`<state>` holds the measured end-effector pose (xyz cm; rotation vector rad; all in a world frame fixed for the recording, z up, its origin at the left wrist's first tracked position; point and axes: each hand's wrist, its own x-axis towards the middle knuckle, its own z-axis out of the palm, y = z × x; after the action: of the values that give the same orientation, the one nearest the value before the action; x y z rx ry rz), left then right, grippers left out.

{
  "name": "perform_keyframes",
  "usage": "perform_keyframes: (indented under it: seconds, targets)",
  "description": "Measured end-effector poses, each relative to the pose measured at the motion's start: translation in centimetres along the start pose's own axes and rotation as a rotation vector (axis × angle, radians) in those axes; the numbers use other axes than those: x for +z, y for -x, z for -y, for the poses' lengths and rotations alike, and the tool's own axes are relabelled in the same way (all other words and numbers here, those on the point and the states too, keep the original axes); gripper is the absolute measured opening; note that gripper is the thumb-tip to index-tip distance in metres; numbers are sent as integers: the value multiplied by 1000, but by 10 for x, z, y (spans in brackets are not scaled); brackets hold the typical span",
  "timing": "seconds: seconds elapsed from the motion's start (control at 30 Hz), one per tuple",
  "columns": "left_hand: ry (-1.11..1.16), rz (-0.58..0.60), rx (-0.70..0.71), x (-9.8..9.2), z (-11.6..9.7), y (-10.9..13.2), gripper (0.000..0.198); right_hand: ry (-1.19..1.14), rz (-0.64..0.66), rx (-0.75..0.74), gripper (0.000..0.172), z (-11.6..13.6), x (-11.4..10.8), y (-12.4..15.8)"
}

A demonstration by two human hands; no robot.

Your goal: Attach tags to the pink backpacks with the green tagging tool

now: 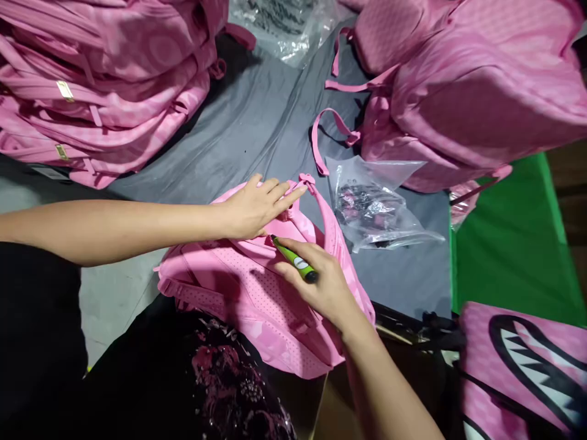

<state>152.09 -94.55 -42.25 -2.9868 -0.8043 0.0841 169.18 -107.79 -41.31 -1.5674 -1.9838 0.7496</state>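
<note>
A pink bag lies at the near edge of the table, with its dotted side facing up and its lower part hanging over the edge. The left hand is flat on the top part of the bag, with its fingers a little bit spread. The right hand is closed around a green tool that looks like a fat pen. The tool's black tip points at the left thumb and is very near it; I cannot tell if the tip touches the bag. Just right of the bag is a clear plastic bag with small things inside. A big pile of pink bags is on the left, and more pink backpacks are on the right.
</note>
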Motion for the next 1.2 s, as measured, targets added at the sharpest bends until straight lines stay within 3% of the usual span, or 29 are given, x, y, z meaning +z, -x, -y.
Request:
perform_keyframes:
  seconds: [0.07, 0.17, 0.37, 0.5, 0.8, 1.2]
  targets:
    - [-4, 0, -6, 1, 0, -2, 116, -5, 63, 69, 32, 2, -5, -6]
    - [1, 16, -51, 2, -2, -6, 121, -15, 47, 149, 24, 5, -5, -13]
    - [28, -29, -78, 7, -4, -5, 88, 134, 305, 239, 21, 6, -21, -29]
    - [66, 3, -91, 10, -3, -9, 87, 142, 368, 181, 27, 2, -32, -36]
    - [173, 93, -131, 10, -1, -15, 90, 187, 328, -28, 27, -3, -24, -43]
    - [157, 114, -125, 6, -1, -16, 88, 225, 400, -119, 35, -4, -30, -53]
